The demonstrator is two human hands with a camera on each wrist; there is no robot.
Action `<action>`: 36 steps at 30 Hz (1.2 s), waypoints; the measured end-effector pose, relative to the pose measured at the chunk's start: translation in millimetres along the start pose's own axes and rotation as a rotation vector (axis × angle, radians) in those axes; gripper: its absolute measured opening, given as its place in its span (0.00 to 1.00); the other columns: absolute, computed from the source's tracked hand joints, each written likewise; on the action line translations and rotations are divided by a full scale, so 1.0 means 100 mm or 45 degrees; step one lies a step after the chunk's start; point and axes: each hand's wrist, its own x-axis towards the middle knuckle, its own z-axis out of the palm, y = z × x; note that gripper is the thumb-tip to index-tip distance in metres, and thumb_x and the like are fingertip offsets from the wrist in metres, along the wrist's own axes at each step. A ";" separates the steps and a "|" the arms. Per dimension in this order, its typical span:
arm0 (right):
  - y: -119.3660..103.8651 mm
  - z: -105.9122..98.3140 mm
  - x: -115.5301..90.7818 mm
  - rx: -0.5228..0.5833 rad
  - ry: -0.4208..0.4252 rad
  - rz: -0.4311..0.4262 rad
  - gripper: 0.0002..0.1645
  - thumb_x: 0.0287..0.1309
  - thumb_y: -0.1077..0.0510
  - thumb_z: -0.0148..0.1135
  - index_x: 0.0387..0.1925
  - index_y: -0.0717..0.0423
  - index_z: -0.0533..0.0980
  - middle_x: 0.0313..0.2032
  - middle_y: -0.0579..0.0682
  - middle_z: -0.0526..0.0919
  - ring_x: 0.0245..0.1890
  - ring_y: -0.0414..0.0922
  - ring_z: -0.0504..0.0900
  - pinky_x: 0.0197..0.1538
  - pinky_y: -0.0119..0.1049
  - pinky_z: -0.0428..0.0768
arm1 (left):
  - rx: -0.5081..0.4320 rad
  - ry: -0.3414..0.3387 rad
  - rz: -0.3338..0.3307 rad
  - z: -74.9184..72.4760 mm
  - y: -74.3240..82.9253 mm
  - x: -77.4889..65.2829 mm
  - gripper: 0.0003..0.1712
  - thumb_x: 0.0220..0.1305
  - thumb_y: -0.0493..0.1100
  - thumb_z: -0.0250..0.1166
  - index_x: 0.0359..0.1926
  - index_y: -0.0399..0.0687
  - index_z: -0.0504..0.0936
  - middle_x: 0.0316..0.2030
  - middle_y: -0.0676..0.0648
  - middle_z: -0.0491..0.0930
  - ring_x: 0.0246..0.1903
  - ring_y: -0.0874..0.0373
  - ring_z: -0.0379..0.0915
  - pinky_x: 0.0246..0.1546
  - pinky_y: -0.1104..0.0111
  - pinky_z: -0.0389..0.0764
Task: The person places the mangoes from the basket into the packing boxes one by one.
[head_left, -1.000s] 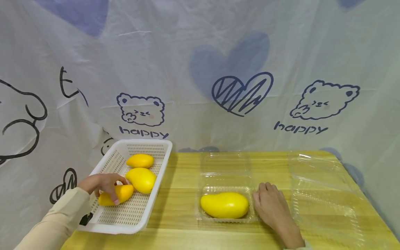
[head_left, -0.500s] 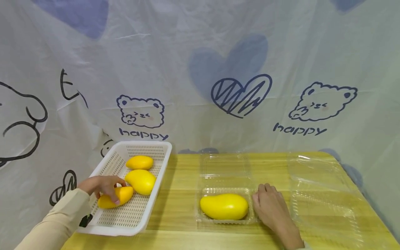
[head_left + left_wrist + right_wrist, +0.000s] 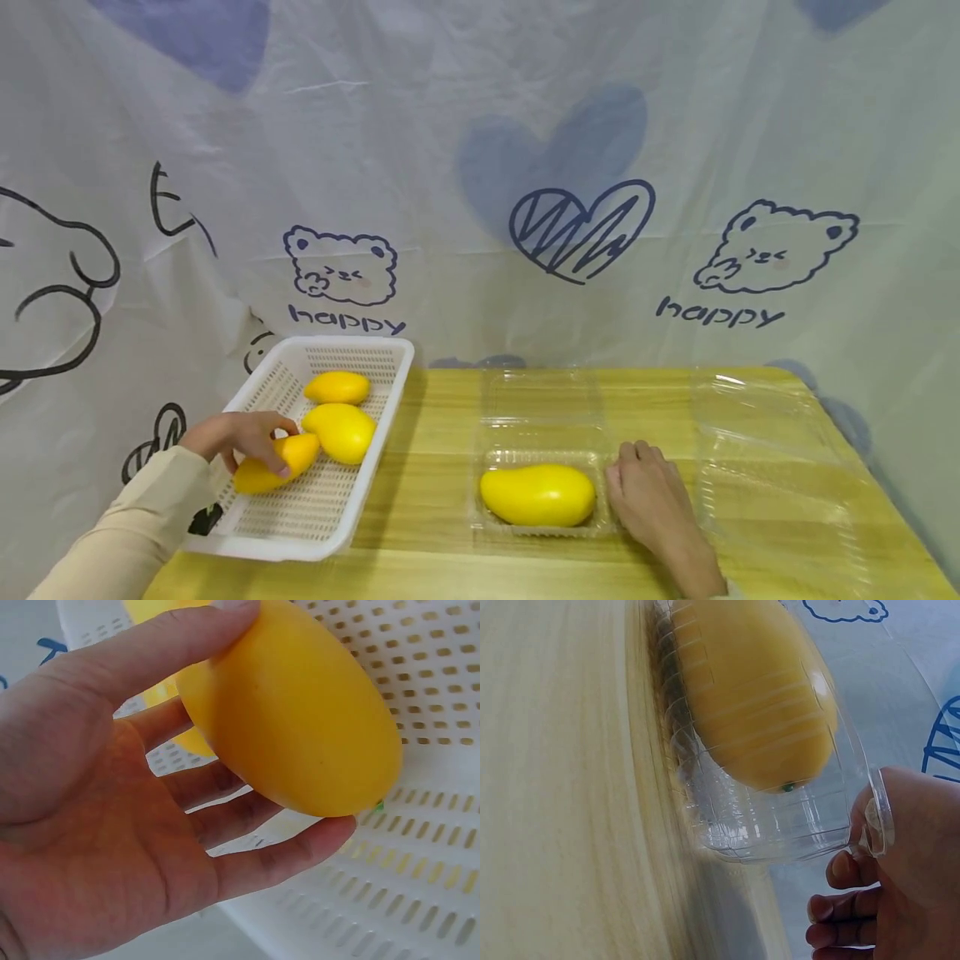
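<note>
Your left hand [image 3: 251,433] holds a mango [image 3: 307,720] in the white perforated basket [image 3: 262,549], thumb opposing spread fingers, presumably against slipping. Your right hand [image 3: 656,500], fingers curled, touches the clear clamshell [image 3: 765,832], apparently steadying it; pinching cannot be confirmed.

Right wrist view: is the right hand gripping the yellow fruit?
No, the yellow fruit lies inside the clear container, and the right hand is only at the container's edge.
</note>
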 end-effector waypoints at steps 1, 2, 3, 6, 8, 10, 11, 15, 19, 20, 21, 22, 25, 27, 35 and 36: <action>0.00 0.00 0.01 0.001 0.000 0.000 0.12 0.71 0.60 0.48 0.28 0.55 0.70 0.28 0.49 0.69 0.31 0.48 0.69 0.36 0.43 0.69 | 0.002 0.005 0.005 -0.02 0.00 -0.01 0.44 0.55 0.50 0.79 0.67 0.37 0.70 0.59 0.26 0.68 0.49 0.38 0.73 0.39 0.46 0.83; 0.00 0.01 0.01 0.004 -0.003 0.000 0.12 0.71 0.60 0.48 0.28 0.55 0.70 0.28 0.49 0.69 0.31 0.48 0.69 0.37 0.43 0.69 | 0.002 0.007 0.009 -0.03 0.00 -0.02 0.45 0.56 0.50 0.79 0.68 0.36 0.70 0.60 0.26 0.68 0.50 0.38 0.73 0.39 0.46 0.83; 0.00 0.01 0.02 0.007 -0.007 0.001 0.12 0.71 0.60 0.48 0.28 0.55 0.70 0.29 0.49 0.69 0.31 0.48 0.69 0.37 0.43 0.69 | 0.002 0.009 0.014 -0.04 0.01 -0.02 0.45 0.56 0.51 0.79 0.68 0.36 0.69 0.60 0.25 0.67 0.50 0.37 0.73 0.39 0.46 0.83; 0.00 0.01 0.02 0.006 -0.013 0.002 0.12 0.71 0.60 0.48 0.28 0.55 0.70 0.28 0.49 0.69 0.30 0.47 0.68 0.36 0.42 0.69 | -0.009 0.014 0.027 -0.07 0.02 -0.05 0.48 0.57 0.53 0.78 0.70 0.34 0.67 0.61 0.24 0.66 0.50 0.38 0.74 0.42 0.45 0.83; 0.00 0.02 0.02 0.008 -0.012 0.005 0.12 0.71 0.60 0.47 0.28 0.55 0.71 0.28 0.49 0.69 0.30 0.47 0.68 0.36 0.42 0.68 | -0.020 0.015 0.038 -0.09 0.04 -0.07 0.48 0.58 0.53 0.77 0.70 0.34 0.66 0.62 0.24 0.66 0.51 0.38 0.74 0.42 0.45 0.84; 0.01 0.02 0.02 0.008 -0.012 0.005 0.12 0.71 0.60 0.48 0.29 0.55 0.71 0.28 0.49 0.69 0.30 0.47 0.68 0.36 0.42 0.69 | -0.038 0.019 0.049 -0.10 0.06 -0.11 0.48 0.59 0.53 0.77 0.70 0.33 0.66 0.61 0.24 0.67 0.50 0.39 0.75 0.41 0.46 0.85; 0.01 0.02 0.02 0.009 -0.015 0.005 0.12 0.71 0.60 0.48 0.29 0.55 0.71 0.28 0.49 0.69 0.30 0.47 0.68 0.36 0.42 0.69 | -0.046 0.022 0.055 -0.11 0.07 -0.13 0.47 0.59 0.53 0.76 0.70 0.33 0.66 0.60 0.24 0.68 0.50 0.40 0.75 0.41 0.47 0.85; 0.01 0.02 0.02 0.010 -0.018 0.004 0.12 0.71 0.60 0.47 0.29 0.55 0.71 0.28 0.49 0.69 0.30 0.47 0.68 0.36 0.42 0.69 | -0.072 0.059 0.095 -0.13 0.11 -0.19 0.47 0.60 0.54 0.76 0.69 0.32 0.65 0.55 0.30 0.72 0.45 0.44 0.76 0.39 0.50 0.86; 0.01 0.02 0.02 0.015 -0.016 0.007 0.13 0.71 0.60 0.47 0.27 0.54 0.69 0.27 0.49 0.67 0.30 0.47 0.66 0.36 0.41 0.68 | -0.062 0.134 0.182 -0.13 0.16 -0.26 0.45 0.59 0.55 0.76 0.68 0.34 0.69 0.53 0.34 0.74 0.42 0.48 0.77 0.37 0.55 0.85; 0.01 0.01 0.01 0.018 -0.020 0.009 0.13 0.71 0.60 0.46 0.27 0.54 0.68 0.27 0.49 0.67 0.29 0.47 0.65 0.36 0.41 0.67 | -0.058 0.153 0.207 -0.13 0.18 -0.27 0.45 0.59 0.55 0.77 0.68 0.34 0.70 0.54 0.35 0.74 0.41 0.48 0.77 0.36 0.56 0.85; 0.01 0.01 0.01 0.022 -0.025 0.012 0.14 0.71 0.60 0.46 0.27 0.54 0.68 0.27 0.49 0.66 0.29 0.47 0.65 0.36 0.41 0.67 | -0.051 0.170 0.233 -0.13 0.21 -0.29 0.45 0.59 0.55 0.77 0.68 0.33 0.70 0.54 0.34 0.74 0.40 0.49 0.77 0.36 0.57 0.85; 0.01 0.01 0.01 0.025 -0.029 0.013 0.14 0.71 0.60 0.46 0.26 0.54 0.68 0.26 0.49 0.66 0.29 0.46 0.64 0.35 0.41 0.66 | -0.050 0.183 0.258 -0.13 0.22 -0.30 0.45 0.59 0.55 0.76 0.68 0.33 0.70 0.54 0.34 0.74 0.40 0.49 0.77 0.36 0.58 0.85; 0.01 0.00 0.00 0.035 -0.043 0.015 0.14 0.72 0.60 0.45 0.26 0.54 0.67 0.26 0.48 0.66 0.28 0.46 0.64 0.35 0.40 0.66 | -0.042 0.216 0.354 -0.12 0.28 -0.34 0.45 0.61 0.55 0.75 0.68 0.32 0.69 0.54 0.35 0.75 0.40 0.49 0.76 0.39 0.56 0.84; 0.01 0.00 0.00 0.040 -0.048 0.015 0.15 0.72 0.61 0.45 0.26 0.54 0.68 0.26 0.48 0.66 0.28 0.46 0.64 0.35 0.40 0.66 | -0.035 0.252 0.425 -0.12 0.31 -0.37 0.43 0.64 0.56 0.72 0.68 0.33 0.69 0.53 0.38 0.77 0.42 0.49 0.76 0.42 0.55 0.83; 0.01 0.00 0.00 0.040 -0.055 0.015 0.15 0.73 0.60 0.45 0.27 0.54 0.69 0.26 0.48 0.66 0.28 0.46 0.65 0.35 0.40 0.67 | -0.037 0.449 0.650 -0.16 0.43 -0.48 0.37 0.69 0.49 0.68 0.69 0.32 0.68 0.46 0.44 0.77 0.40 0.52 0.72 0.40 0.61 0.77; 0.01 0.00 0.01 0.033 -0.045 0.011 0.14 0.72 0.60 0.46 0.27 0.55 0.69 0.26 0.48 0.67 0.28 0.46 0.65 0.35 0.40 0.67 | -0.017 0.492 0.667 -0.16 0.45 -0.49 0.37 0.68 0.49 0.69 0.69 0.32 0.69 0.46 0.44 0.77 0.40 0.52 0.71 0.39 0.62 0.77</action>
